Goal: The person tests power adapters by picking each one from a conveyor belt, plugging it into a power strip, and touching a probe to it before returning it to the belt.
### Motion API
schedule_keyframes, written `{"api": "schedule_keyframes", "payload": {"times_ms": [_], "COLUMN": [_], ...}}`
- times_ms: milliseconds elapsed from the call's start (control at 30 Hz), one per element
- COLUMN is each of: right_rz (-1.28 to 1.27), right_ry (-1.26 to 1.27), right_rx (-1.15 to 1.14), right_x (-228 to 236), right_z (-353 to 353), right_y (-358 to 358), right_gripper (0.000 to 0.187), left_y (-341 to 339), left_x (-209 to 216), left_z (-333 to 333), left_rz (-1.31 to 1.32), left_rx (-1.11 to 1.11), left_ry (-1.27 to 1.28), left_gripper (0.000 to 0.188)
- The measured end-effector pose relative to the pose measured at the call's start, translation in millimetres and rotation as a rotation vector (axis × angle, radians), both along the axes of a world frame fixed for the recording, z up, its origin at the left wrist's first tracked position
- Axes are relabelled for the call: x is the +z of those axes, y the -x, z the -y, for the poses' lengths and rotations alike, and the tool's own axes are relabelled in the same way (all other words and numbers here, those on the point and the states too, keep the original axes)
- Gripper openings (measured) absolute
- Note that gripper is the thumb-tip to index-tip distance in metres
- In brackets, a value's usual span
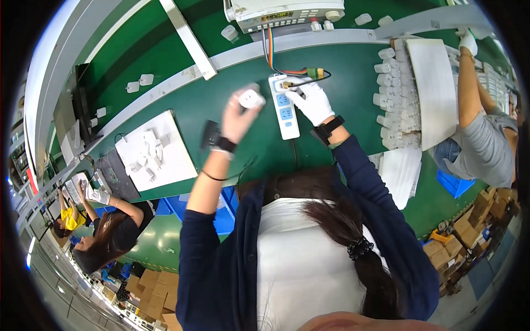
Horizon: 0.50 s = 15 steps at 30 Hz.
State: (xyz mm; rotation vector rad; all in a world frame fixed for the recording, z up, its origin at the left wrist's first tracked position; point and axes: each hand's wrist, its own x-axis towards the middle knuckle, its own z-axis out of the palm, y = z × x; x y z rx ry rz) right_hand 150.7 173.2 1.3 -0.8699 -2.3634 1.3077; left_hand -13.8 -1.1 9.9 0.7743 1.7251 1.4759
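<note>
My left hand (238, 122), bare and slightly blurred, holds a white plug adapter (251, 99) with its slotted face up, left of the power strip. The white power strip (289, 128) with blue sockets lies upright on the green bench. My right hand (314, 105), in a white glove, is at the strip's top end. Its thumb and finger close around a small brownish connector (286, 85) on a black lead; the fingers partly hide it. A yellow-green connector block (315, 73) joined to coloured wires (271, 47) lies just beyond that hand.
A beige instrument (287, 15) stands on the far shelf behind a grey rail (243, 54). Several white adapters (148, 151) lie on a white board (179, 146) at left. At right, clear-wrapped adapters (393, 91) line a white sheet (433, 88). Co-workers sit on both sides.
</note>
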Motion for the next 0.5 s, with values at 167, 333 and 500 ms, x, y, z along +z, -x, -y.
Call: {"api": "schedule_keyframes", "payload": {"times_ms": [167,333,500], "right_rz": [0.02,0.077,0.123], "right_ry": [0.206,0.102,0.003], "right_rx": [-0.141,-0.127,-0.063], "right_x": [16.3,15.6,12.5], "right_z": [2.2,9.9,13.0], "right_y": [-24.2,-50.0,-53.1], "right_gripper": [0.029,0.029,0.029], "left_y": [-63.2,-53.3,-67.6], "left_x": [-19.0,-10.8,-2.7], "left_z": [-13.7,-27.8,-26.3], "left_rz": [-0.133,-0.475,-0.925], "left_rx": [-0.109,-0.471,-0.433], "left_ry": [0.12,0.227,0.166], "left_gripper": [0.044,0.04,0.043]}}
